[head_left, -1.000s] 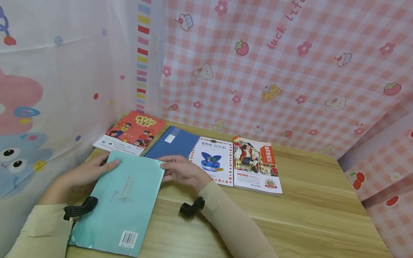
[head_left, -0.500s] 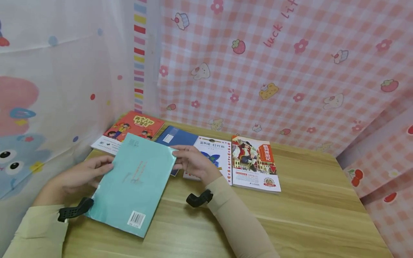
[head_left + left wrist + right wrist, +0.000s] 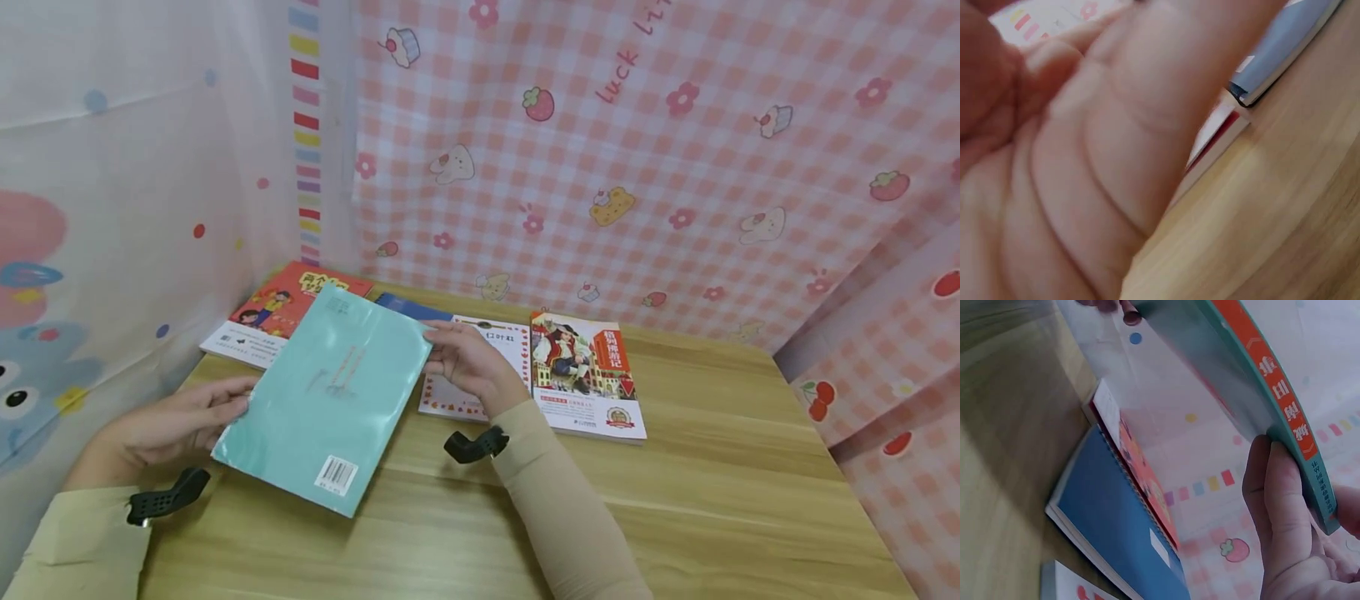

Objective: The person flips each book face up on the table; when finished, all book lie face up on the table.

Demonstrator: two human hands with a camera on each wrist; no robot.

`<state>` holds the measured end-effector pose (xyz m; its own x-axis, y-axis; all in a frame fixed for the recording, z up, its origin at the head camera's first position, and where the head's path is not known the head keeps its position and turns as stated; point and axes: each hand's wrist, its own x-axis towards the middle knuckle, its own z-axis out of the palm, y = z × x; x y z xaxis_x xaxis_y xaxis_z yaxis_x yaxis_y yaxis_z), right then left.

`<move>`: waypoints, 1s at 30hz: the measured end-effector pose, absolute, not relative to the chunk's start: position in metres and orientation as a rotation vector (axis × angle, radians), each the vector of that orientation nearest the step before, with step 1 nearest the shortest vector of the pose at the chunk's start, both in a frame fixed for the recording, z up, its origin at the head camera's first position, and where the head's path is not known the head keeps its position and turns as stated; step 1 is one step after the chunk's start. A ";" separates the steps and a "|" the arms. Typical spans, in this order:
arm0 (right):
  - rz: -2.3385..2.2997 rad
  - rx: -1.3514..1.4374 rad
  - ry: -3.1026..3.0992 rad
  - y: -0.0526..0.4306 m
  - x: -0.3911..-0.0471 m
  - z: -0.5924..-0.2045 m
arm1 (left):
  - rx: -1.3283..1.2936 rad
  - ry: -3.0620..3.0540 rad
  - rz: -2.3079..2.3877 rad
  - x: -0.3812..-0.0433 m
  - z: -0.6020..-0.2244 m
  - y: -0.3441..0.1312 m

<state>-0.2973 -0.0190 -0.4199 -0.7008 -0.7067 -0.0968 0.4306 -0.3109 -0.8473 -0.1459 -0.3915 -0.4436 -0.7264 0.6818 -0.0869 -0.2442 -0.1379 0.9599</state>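
Observation:
A teal paperback book (image 3: pixel 330 400), back cover with a barcode facing up, is held tilted above the table in the head view. My right hand (image 3: pixel 472 360) pinches its top right corner, thumb on the cover and fingers beneath. At the left edge, my left hand (image 3: pixel 183 419) holds the book lightly between thumb and fingers. The right wrist view shows the book's spine (image 3: pixel 1275 387) with an orange title panel, and the right fingers (image 3: pixel 1285 500) under the cover. Palm and thumb of the left hand (image 3: pixel 1104 137) fill much of the left wrist view, where the teal book is hidden.
Along the back of the wooden table (image 3: pixel 720 467) lie a red picture-cover book (image 3: pixel 258 321), a blue spiral notebook (image 3: pixel 1110 506), a white book with a leaf border (image 3: pixel 457 396) and a book with a costumed figure (image 3: pixel 585 367). Printed curtains (image 3: pixel 600 167) stand behind and beside.
The teal book has been lifted and carried up and to the right, now covering part of the red book and blue notebook. My left hand has slid down its left edge.

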 end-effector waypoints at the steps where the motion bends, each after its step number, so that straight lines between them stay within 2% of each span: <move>1: -2.066 -0.376 1.195 -0.017 -0.298 -0.419 | 0.518 1.517 1.922 -0.145 -0.443 -0.391; 18: -2.183 -0.261 1.177 0.000 -0.306 -0.407 | 0.832 1.342 2.102 -0.147 -0.444 -0.385; 30: -2.203 -0.266 1.161 0.014 -0.310 -0.401 | 0.829 1.237 2.263 -0.154 -0.445 -0.365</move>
<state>-0.3099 0.0142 -0.4009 -0.7832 -0.6124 -0.1076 0.4349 -0.4158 -0.7987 -0.1538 -0.3655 -0.4450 -0.7290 0.6171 0.2962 -0.0837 -0.5098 0.8562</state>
